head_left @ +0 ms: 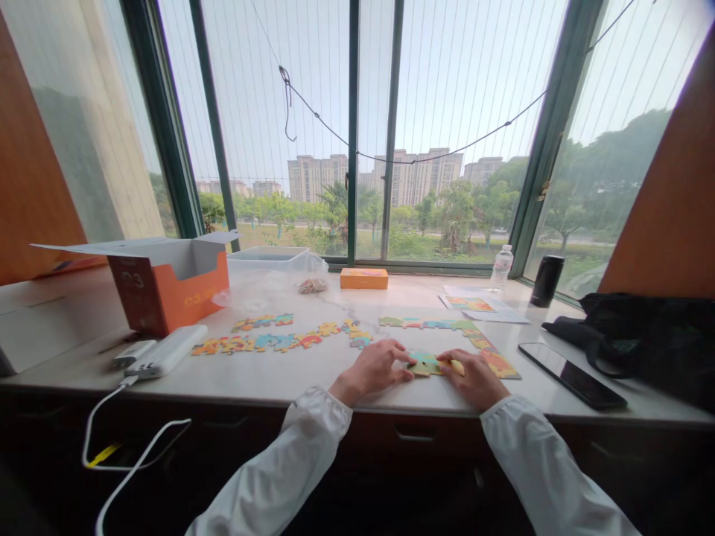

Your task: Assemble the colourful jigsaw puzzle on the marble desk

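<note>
Two hands in white sleeves are being held together over a small group of puzzle pieces [427, 364] at the near edge of the long white counter [279, 376]. The left hand [373, 369] is being laid flat, its fingers spread and pressing on the left side of these pieces. The right hand [474, 377] is being kept just beside it, with the fingertips touching the right side of the same pieces; its fingers are bent down, not closed around anything. The pieces are lying flat on the counter between the two hands, green and yellow in colour.

Just to the right of them, a joined strip of puzzle [485, 348] is running from the far side toward the near edge. Further left, a long row of loose coloured pieces [262, 342] is being kept on the counter, well apart from the hands. At the left, an open orange box [173, 294] is standing, and near it a white power bank [167, 351] with a white cable [128, 439] is hanging over the edge. Far behind, a small orange box [363, 278] and a clear plastic bag [273, 279] are lying near the window. At the right, a black phone [573, 374] is lying flat, a black bag [642, 335] beside it, and a water bottle [501, 268], a dark cylinder [546, 281] and a printed sheet [474, 304] are standing farther back.
</note>
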`<state>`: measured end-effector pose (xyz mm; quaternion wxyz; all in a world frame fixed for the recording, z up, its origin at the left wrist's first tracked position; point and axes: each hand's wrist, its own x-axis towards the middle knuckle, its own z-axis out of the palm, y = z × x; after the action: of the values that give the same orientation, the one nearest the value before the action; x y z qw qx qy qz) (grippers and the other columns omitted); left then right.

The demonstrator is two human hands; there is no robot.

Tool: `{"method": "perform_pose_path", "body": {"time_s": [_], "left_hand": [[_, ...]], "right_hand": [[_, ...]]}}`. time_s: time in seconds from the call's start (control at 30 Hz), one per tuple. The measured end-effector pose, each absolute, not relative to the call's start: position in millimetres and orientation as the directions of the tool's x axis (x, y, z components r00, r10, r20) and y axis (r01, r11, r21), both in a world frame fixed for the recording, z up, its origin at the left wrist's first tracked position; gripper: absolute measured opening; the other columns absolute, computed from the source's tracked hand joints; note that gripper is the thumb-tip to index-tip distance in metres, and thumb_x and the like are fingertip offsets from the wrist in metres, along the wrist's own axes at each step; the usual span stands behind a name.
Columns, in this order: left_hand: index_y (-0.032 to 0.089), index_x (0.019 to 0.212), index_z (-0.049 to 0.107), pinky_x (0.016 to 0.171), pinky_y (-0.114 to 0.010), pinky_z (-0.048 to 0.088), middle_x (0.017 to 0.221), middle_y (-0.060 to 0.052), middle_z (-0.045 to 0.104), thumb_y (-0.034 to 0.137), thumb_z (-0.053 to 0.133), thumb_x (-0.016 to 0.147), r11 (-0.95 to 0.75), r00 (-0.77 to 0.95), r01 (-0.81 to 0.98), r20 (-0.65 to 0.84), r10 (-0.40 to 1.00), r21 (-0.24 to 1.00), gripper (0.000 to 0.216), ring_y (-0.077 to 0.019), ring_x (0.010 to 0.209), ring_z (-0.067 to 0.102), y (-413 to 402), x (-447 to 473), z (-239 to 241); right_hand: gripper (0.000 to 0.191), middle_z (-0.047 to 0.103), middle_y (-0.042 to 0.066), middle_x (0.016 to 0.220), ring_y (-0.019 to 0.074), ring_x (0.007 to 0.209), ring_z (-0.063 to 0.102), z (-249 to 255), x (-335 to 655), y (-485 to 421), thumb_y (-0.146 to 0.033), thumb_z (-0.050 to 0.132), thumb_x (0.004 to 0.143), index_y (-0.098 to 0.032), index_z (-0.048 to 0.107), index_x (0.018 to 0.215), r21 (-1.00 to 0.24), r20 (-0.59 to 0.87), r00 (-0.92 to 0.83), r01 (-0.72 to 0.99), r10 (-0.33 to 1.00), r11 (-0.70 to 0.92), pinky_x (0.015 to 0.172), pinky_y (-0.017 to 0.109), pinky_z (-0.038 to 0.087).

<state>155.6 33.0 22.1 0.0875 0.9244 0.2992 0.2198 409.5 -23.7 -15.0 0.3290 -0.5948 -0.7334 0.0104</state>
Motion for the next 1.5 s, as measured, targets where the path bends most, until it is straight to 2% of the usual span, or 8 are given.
{"method": "perform_pose_path", "body": {"time_s": [0.4,0.57,0.73,0.97,1.2,1.5], "left_hand": [[0.032,0.113,0.073,0.096,-0.034,0.045,0.118,-0.004,0.066,0.039,0.065,0.085,-0.795,0.735,0.522,0.311,0.603,0.309,0.03,-0.0226,0.108,0.059,39,158,20],[0.031,0.112,0.073,0.099,-0.035,0.043,0.118,-0.003,0.066,0.035,0.06,0.088,-0.812,0.75,0.518,0.312,0.583,0.27,0.028,-0.0221,0.11,0.057,37,158,19],[0.032,0.113,0.072,0.1,-0.037,0.042,0.118,-0.003,0.066,0.037,0.058,0.09,-0.824,0.756,0.522,0.328,0.567,0.221,0.028,-0.0229,0.11,0.057,35,158,18],[0.031,0.112,0.072,0.098,-0.038,0.043,0.115,-0.003,0.067,0.037,0.057,0.09,-0.836,0.76,0.511,0.348,0.548,0.201,0.027,-0.0228,0.108,0.058,34,157,18],[0.031,0.112,0.072,0.102,-0.04,0.041,0.124,-0.004,0.062,0.038,0.057,0.09,-0.829,0.742,0.529,0.377,0.555,0.181,0.027,-0.0241,0.113,0.055,30,157,17],[0.029,0.111,0.073,0.096,-0.037,0.044,0.114,-0.003,0.068,0.036,0.054,0.092,-0.834,0.76,0.517,0.345,0.551,0.192,0.028,-0.0225,0.106,0.058,27,160,22]], "right_hand": [[0.025,0.071,0.002,0.11,0.0227,0.101,0.066,-16,408,-28,-0.042,0.053,0.09,-0.034,0.075,0.099,-0.376,0.467,-0.119,0.87,0.876,0.319,0.097,0.042,0.044],[0.025,0.071,0.002,0.11,0.0232,0.102,0.065,-17,406,-28,-0.043,0.053,0.091,-0.034,0.075,0.098,-0.364,0.471,-0.118,0.877,0.874,0.314,0.097,0.044,0.044],[0.027,0.07,0.003,0.114,0.0246,0.105,0.063,-18,405,-29,-0.043,0.05,0.092,-0.034,0.074,0.1,-0.346,0.45,-0.112,0.892,0.886,0.289,0.1,0.05,0.04],[0.033,0.063,0.004,0.128,0.0235,0.113,0.061,-20,404,-29,-0.041,0.045,0.095,-0.038,0.067,0.119,-0.252,0.466,-0.213,0.899,0.859,0.359,0.098,0.045,0.043],[0.029,0.066,0.002,0.122,0.0231,0.11,0.063,-20,405,-27,-0.046,0.047,0.095,-0.041,0.071,0.111,-0.271,0.418,-0.245,0.885,0.875,0.377,0.097,0.045,0.043],[0.031,0.068,0.003,0.12,0.0224,0.109,0.064,-19,404,-25,-0.046,0.046,0.096,-0.037,0.074,0.106,-0.257,0.429,-0.257,0.884,0.866,0.39,0.096,0.042,0.044]]}}
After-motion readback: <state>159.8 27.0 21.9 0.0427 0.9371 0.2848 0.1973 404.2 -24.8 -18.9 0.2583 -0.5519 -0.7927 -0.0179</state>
